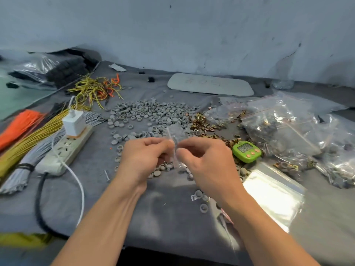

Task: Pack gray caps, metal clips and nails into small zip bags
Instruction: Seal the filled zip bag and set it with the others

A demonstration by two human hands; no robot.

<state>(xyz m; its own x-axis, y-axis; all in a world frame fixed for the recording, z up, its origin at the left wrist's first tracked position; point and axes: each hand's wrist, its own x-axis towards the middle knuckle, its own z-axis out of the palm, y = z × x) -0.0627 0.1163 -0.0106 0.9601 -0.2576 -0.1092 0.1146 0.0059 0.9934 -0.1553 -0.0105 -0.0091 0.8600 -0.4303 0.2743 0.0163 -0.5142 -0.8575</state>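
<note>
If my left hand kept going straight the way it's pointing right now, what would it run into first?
Your left hand points toward the right hand, both pinching the small zip bag, so it would meet that hand's fingertips first. Beyond them probably the metal clips, though depth is unclear.

Two bare forearms converging toward a small zip bag [175, 134], left hand [147, 157] pinching its left side, right hand [206, 162] pinching its right side, fingers curled, backs of both hands facing up
</note>
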